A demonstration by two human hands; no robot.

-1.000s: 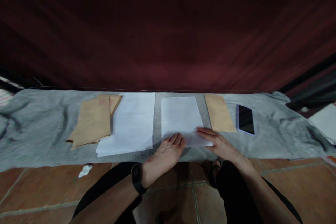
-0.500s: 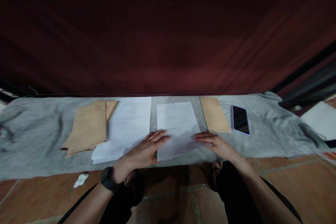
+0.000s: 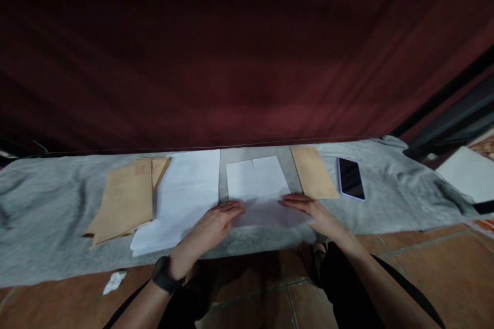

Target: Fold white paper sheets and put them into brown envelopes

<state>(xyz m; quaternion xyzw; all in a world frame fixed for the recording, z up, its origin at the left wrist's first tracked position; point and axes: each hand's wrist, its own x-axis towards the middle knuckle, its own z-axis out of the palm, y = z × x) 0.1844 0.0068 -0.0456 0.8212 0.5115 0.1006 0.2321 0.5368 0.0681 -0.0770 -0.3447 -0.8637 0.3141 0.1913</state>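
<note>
Both bare hands rest at the lower centre of the frame. The fingers of the left hand point(image 3: 216, 223) lie close together at the left edge of a white sheet point(image 3: 255, 179), and those of the right hand point(image 3: 311, 212) at its right edge. The thumbs are hidden, so whether either hand pinches the paper cannot be told. The sheet lies between the hands and reaches up the frame beyond the fingertips; its long axis seems to run that way. Neither hand is clearly nearer. The sheet's near end is shaded and blurred, and its far edge has a small slit. Just right of the sheet is a brown envelope point(image 3: 314, 172), then a phone point(image 3: 351, 179). To the left are white papers point(image 3: 189, 190), then overlapping brown envelopes point(image 3: 127, 200). Everything rests on grey cloth point(image 3: 401, 190), below a dark red drape point(image 3: 247, 61).
</note>
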